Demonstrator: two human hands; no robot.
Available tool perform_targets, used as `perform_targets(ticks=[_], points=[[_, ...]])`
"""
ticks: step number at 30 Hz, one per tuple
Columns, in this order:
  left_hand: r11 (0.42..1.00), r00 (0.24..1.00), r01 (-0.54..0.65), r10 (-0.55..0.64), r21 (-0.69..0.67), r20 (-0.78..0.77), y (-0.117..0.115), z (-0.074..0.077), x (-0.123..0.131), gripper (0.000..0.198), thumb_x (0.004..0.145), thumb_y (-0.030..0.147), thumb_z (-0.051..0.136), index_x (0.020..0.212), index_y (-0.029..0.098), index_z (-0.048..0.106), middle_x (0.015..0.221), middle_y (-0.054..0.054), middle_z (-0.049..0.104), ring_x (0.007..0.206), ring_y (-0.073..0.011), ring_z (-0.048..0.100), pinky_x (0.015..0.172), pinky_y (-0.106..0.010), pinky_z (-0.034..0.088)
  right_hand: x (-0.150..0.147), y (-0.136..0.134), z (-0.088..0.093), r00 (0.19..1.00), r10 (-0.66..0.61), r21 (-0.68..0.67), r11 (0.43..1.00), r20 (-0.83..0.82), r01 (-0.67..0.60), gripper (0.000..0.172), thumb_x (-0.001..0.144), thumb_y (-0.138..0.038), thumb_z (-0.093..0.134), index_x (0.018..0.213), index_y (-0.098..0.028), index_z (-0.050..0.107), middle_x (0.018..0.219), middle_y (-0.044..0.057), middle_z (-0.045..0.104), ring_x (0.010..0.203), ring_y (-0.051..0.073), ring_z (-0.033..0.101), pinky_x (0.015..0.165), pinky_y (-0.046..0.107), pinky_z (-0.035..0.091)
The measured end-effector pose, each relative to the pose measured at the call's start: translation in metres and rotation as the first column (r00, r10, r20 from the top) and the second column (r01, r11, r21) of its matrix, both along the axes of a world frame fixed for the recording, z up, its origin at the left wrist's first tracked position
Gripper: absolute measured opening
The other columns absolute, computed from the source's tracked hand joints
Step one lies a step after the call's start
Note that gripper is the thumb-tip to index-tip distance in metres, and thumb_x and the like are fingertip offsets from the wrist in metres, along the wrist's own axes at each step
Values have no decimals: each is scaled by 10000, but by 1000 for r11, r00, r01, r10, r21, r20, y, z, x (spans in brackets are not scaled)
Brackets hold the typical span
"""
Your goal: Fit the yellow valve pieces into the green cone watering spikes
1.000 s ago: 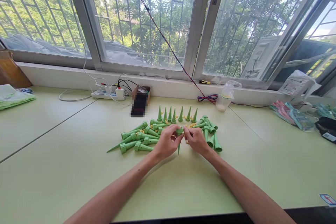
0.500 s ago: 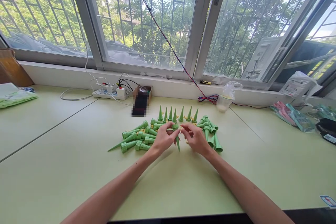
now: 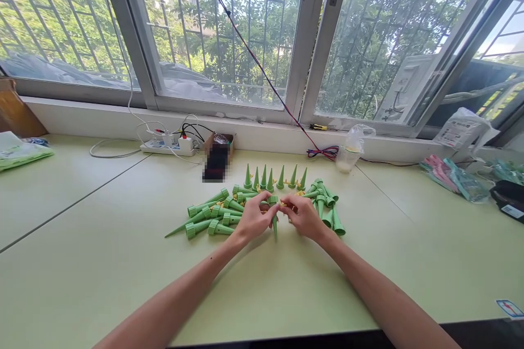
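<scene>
My left hand (image 3: 254,219) grips a green plastic cone spike (image 3: 274,222) by its wide end, tip pointing down toward me. My right hand (image 3: 303,217) pinches a small yellow piece (image 3: 283,204) right beside the spike's top. Behind my hands several green spikes (image 3: 275,177) stand upright in a row. A heap of spikes (image 3: 208,214) lies flat to the left, and another heap (image 3: 327,204) lies to the right. Small yellow pieces are scattered between the heaps, partly hidden by my hands.
The pale green table (image 3: 102,240) runs under a barred window. A power strip (image 3: 166,147) with cables, a small box (image 3: 219,144) and a bagged cup (image 3: 350,152) sit along the sill. Plastic bags (image 3: 454,177) lie at the far right, a green packet (image 3: 18,152) at the far left.
Both hands stay together over the spike. The right hand drew back slightly and returned to the spike's top; the spike tilted a little in the left hand.
</scene>
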State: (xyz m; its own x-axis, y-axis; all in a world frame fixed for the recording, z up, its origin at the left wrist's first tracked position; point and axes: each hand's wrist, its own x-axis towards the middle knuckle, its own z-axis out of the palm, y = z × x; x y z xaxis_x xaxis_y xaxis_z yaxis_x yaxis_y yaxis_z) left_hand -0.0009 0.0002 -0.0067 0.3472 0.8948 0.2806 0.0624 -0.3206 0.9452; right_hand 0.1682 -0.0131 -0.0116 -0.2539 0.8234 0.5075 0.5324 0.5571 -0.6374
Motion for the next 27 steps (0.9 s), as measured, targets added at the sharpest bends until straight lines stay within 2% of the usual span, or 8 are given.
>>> perform_targets(ticks=[5,12,17,27], points=[[1000,1000,17,-17,-10,0,0,-1,0,280,780,387,666,849,176,496,586,20,586,466,-129,580,406,-209,435,1,0,0,999,20,-15,1000,42,-19,172,925,-246,485,804,-180,588,606,-20,533,516,117,443,544,229,363],[998,1000,26,-26,-48,18,-3,6,0,329,772,429,663,870,169,487,558,28,571,429,-112,542,406,-212,420,1,0,1,992,26,52,998,120,-32,280,960,-257,433,701,-187,510,619,-18,506,564,123,437,581,233,331],[997,999,51,-50,-58,18,-3,8,-1,380,771,481,658,908,171,486,567,21,585,446,-117,544,418,-214,416,1,1,0,991,25,46,998,135,-32,290,975,-260,394,710,-193,492,660,-1,544,593,133,469,601,235,344],[992,993,112,-109,-59,49,0,6,-2,382,784,489,654,956,185,500,583,28,594,478,-125,572,441,-220,423,1,-1,-1,992,1,30,1000,129,-5,339,989,-268,334,688,-196,472,588,-13,519,527,123,446,569,240,336]])
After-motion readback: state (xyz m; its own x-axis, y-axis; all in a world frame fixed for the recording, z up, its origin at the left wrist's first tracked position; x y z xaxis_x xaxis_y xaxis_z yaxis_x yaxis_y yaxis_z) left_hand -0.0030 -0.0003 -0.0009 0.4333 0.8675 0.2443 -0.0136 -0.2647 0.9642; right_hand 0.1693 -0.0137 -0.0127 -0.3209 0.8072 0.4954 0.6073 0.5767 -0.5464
